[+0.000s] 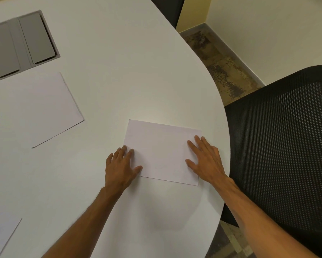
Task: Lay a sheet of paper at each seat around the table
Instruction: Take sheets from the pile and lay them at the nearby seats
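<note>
White sheet [162, 153] lies flat on the bench [119, 81]; my left hand [122, 165] and right hand [205, 160] press it, fingers straight.

Both forearms are bare and lean along all their visible length. The left hand [120, 167] and right hand [205, 161] are bare too, tendons ridging the right one's back.

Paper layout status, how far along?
Done: the upper-left sheet and lower-left sheet lie flat. In hand: left hand and right hand press the middle sheet by the mesh chair. Left: no sheet shows by the top chair; other seats unseen.
</note>
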Motion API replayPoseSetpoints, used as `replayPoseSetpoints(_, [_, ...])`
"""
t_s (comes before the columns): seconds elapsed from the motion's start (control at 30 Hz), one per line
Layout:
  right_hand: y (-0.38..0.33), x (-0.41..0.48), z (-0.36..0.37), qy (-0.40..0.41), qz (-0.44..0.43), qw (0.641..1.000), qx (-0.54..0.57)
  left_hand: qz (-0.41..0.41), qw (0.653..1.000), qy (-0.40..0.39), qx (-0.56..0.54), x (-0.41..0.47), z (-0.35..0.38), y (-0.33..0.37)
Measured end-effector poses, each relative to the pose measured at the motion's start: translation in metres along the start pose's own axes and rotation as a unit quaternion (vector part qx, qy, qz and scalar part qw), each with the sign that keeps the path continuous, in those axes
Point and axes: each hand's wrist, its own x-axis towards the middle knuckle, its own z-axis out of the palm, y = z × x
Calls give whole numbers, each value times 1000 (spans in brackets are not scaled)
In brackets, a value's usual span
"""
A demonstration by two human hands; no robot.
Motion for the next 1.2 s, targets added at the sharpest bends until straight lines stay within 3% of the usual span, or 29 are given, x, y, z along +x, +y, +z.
replayPoseSetpoints(0.7, [-19,-13,-20,17,7,998,62,-15,998,45,-28,-33,-23,2])
replayPoseSetpoints(1.2, [-109,-33,-88,69,-160,981,82,-24,991,124,-52,-117,-72,-20])
